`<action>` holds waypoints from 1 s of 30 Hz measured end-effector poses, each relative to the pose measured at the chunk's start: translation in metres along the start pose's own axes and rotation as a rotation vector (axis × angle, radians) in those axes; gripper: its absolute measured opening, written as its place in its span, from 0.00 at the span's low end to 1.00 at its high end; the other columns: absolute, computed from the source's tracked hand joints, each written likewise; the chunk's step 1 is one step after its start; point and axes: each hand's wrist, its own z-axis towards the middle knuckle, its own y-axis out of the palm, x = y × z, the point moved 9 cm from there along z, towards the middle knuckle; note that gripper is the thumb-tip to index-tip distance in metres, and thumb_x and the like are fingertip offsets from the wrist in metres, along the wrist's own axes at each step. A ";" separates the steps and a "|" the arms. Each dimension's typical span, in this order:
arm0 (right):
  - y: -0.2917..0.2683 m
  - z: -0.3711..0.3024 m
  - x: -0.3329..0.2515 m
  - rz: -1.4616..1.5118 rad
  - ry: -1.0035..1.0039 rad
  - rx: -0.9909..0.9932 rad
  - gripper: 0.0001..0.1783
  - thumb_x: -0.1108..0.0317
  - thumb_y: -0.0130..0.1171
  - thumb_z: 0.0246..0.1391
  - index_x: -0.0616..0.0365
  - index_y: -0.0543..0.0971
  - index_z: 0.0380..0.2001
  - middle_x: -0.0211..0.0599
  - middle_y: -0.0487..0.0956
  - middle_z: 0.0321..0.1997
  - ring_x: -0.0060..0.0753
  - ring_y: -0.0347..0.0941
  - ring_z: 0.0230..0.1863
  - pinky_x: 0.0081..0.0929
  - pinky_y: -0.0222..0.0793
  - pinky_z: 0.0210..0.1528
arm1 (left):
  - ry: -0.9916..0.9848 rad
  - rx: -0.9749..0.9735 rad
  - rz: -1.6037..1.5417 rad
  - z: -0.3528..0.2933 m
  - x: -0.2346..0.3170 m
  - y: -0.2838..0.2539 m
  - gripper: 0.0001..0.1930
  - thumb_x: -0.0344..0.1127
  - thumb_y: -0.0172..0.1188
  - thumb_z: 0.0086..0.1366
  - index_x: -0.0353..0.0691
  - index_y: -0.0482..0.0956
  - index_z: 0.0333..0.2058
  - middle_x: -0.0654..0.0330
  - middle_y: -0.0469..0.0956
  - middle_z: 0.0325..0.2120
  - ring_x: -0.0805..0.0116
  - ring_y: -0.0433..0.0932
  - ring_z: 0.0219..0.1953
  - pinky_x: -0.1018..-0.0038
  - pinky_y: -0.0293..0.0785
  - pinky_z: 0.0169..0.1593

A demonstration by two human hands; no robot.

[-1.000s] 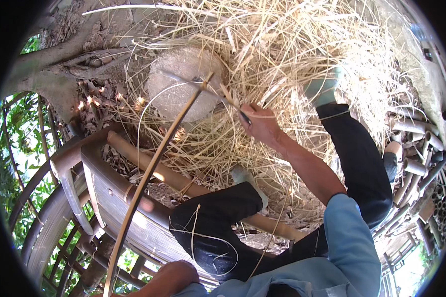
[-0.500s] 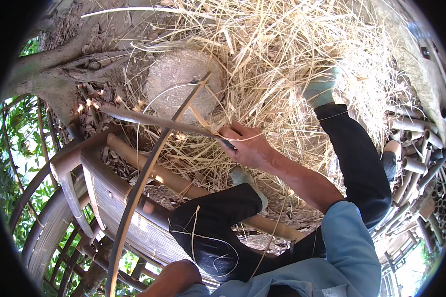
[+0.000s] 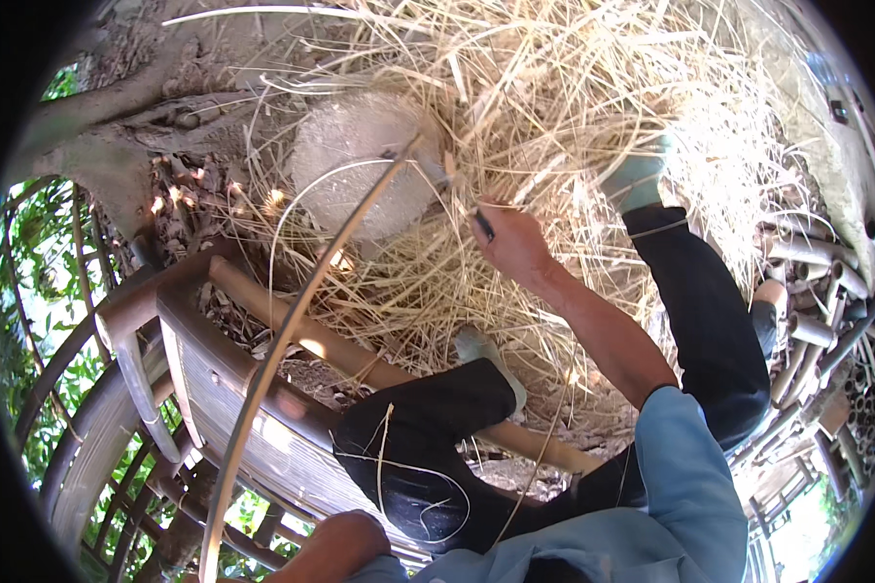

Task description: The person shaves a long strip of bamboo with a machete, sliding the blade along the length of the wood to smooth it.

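Note:
My right hand [image 3: 513, 241] is closed round the dark handle of a knife [image 3: 485, 225], above the shavings just right of a round chopping block [image 3: 355, 160]. The blade can hardly be made out from this angle. A long split bamboo strip [image 3: 287, 330] slants from the lower left up to the block, its far end over the block's top. My left forearm [image 3: 335, 549] shows at the lower edge; the left hand lies outside the picture. A thin pale sliver [image 3: 280, 228] curves beside the strip.
Pale shavings [image 3: 554, 107] pile up ahead and around my feet. A bamboo bench [image 3: 233, 408] stands at the left, with tree roots [image 3: 117, 117] beyond. Cut bamboo tubes [image 3: 812, 257] are stacked at the right. Loose fibres lie across my dark trousers [image 3: 408, 457].
My right hand has moved up and to the right with the knife, away from the bamboo strip. The blade, which crossed the strip, has swung away. The strip has shifted slightly.

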 end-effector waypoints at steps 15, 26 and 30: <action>-0.043 -0.017 -0.001 0.369 0.246 0.148 0.20 0.55 0.58 0.65 0.56 0.72 0.53 0.42 0.79 0.26 0.38 0.76 0.20 0.35 0.69 0.19 | -0.016 0.114 0.004 0.045 0.021 -0.050 0.21 0.54 0.42 0.66 0.50 0.57 0.18 0.67 0.52 0.13 0.74 0.51 0.15 0.72 0.50 0.19; -0.111 -0.043 -0.067 0.992 0.335 0.535 0.17 0.63 0.74 0.51 0.57 0.79 0.39 0.28 0.80 0.30 0.24 0.76 0.25 0.21 0.72 0.25 | -0.430 0.593 -0.006 -0.034 0.046 -0.220 0.33 0.68 0.33 0.64 0.45 0.58 0.13 0.63 0.57 0.11 0.66 0.58 0.19 0.66 0.59 0.32; -0.159 -0.070 -0.100 1.096 0.061 0.600 0.14 0.71 0.74 0.51 0.53 0.77 0.35 0.27 0.78 0.29 0.23 0.72 0.24 0.23 0.70 0.25 | -0.607 0.763 0.021 -0.115 0.072 -0.269 0.37 0.64 0.39 0.72 0.27 0.77 0.34 0.45 0.80 0.26 0.49 0.80 0.30 0.57 0.77 0.38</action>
